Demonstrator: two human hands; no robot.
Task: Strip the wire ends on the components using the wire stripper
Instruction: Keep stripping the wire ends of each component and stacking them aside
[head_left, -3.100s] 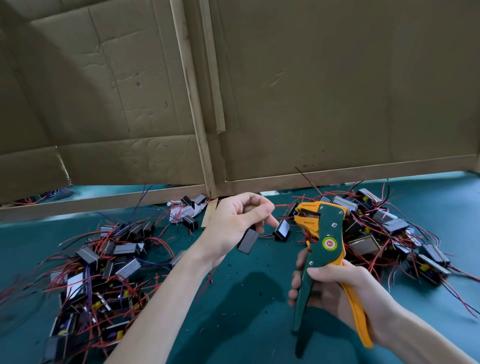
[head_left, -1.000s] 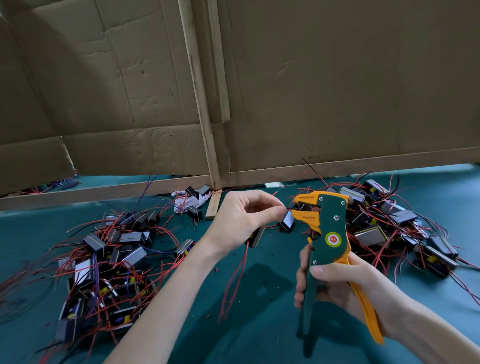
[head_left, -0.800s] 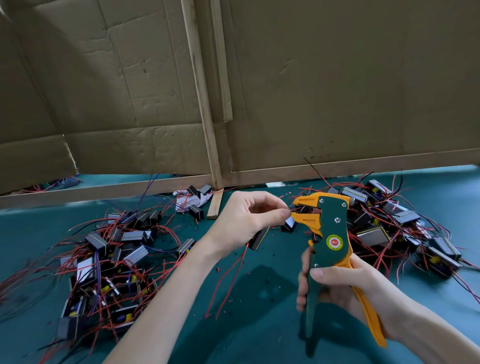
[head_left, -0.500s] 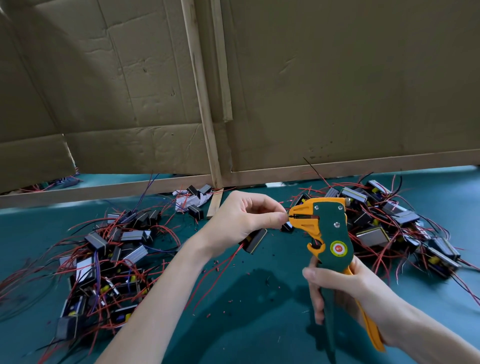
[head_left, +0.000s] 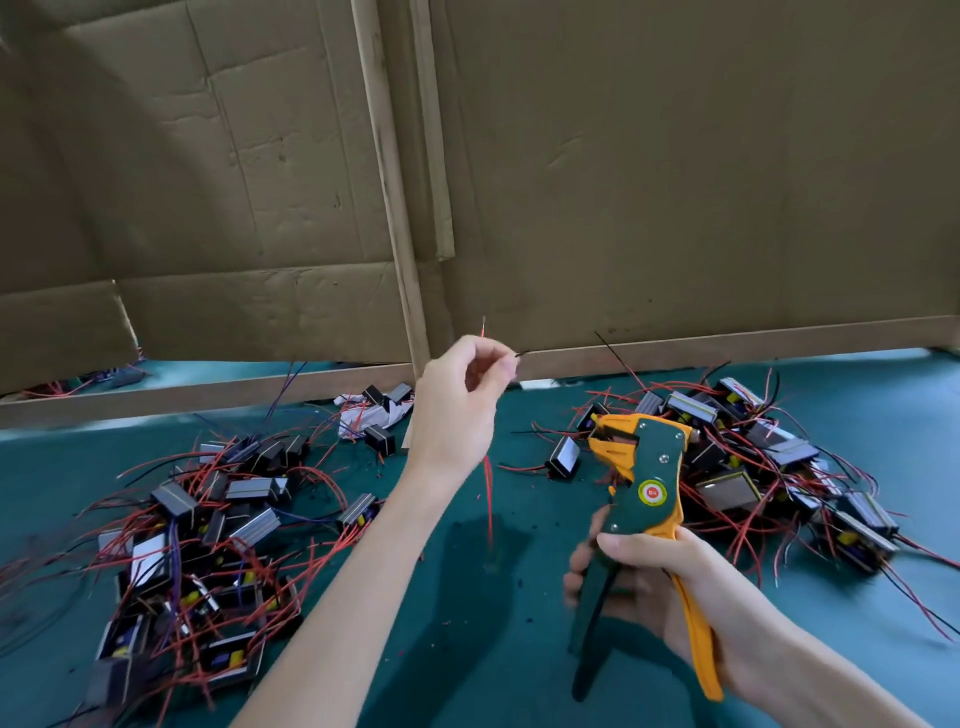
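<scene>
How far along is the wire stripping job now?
Done: insulation scraps on the green mat. In hand: left hand pinches a red wire, tip seemingly bare; right hand grips the wire stripper. Remaining: the left pile and right pile of components; which is finished, I cannot tell.

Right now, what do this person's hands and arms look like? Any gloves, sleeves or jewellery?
Both are bare. The left hand and right hand wear no gloves and no visible rings; the nails are short. No sleeve, watch or bracelet shows on the left forearm or right forearm.
</scene>
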